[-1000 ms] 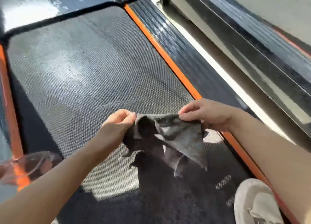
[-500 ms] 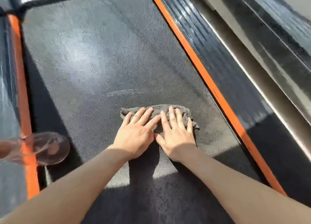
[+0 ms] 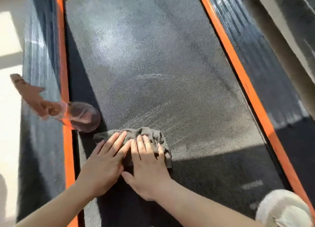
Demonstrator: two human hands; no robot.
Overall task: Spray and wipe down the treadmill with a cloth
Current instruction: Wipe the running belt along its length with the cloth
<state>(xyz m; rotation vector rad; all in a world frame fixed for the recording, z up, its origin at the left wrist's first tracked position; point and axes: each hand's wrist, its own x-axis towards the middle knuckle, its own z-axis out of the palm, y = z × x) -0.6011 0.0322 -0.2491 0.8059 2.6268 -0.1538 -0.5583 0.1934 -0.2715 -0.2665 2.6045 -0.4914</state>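
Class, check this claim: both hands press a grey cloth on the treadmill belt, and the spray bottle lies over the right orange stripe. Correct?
No. The head view shows the spray bottle over the left orange stripe, not the right. The left hand and right hand do press the grey cloth on the treadmill belt.

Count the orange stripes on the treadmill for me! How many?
2. One orange stripe runs along the belt's left edge, beneath the spray bottle; the other runs along its right edge.
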